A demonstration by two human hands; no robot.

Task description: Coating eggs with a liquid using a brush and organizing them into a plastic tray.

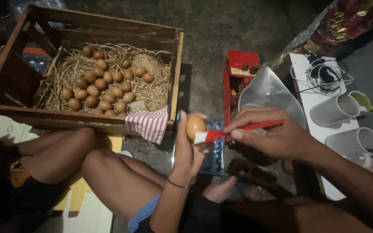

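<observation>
1. One brown egg [195, 125] sits up in the left hand [187, 149], fingers curled together round its lower half, thumb side toward the camera, right in the middle of the view above the person's knees.
2. Across from it, the right hand [277, 137] pinches a red-handled brush [234, 130], thumb and forefinger clamped together on the handle; the white tip of the brush touches the egg's lower right side.
3. Just behind the left hand lies a clear blue-tinted egg tray [216, 153] on the concrete floor [221, 34], partly hidden by the fingers.
4. Beyond the brush stands a red plastic crate [238, 71], and leaning against it a clear plastic funnel-shaped cover [269, 92].
5. Over at the right edge, a white board [314, 101] carries two clear cups [335, 110], a coil of white cable [324, 75] at its far end, and a small yellow-green cup [362, 101] at its right edge.
6. Far left now: a wooden crate [109, 36] lined with straw [152, 92], holding a heap of brown eggs [102, 88] gathered toward its near left corner.
7. Draped over the crate's near right corner hangs a red-and-white striped cloth [150, 124].
8. Bare knees [104, 166] fill the lower left, resting on a patterned mat [87, 207].
</observation>
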